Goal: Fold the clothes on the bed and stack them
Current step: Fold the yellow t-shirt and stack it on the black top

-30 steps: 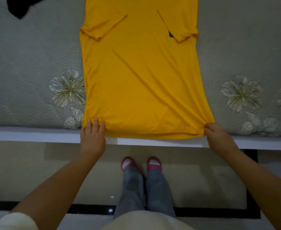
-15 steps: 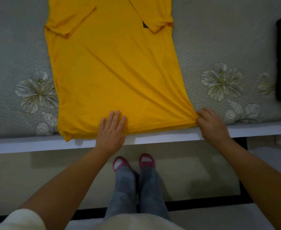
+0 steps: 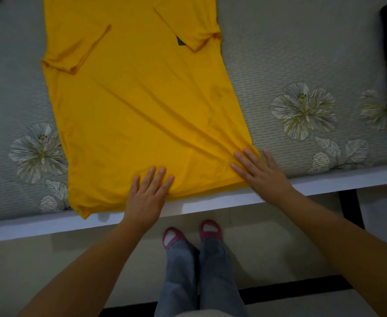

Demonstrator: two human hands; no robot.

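Your left hand and right hand lay flat, fingers straight, on the soft, light yellow T-shirt, best pinched at its hem corners.

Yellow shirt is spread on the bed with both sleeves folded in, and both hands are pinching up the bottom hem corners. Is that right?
Not quite. The yellow shirt lies on the bed with both sleeves folded in, but the head view shows the left hand and right hand pressing flat near the hem, fingers straight, not pinching.
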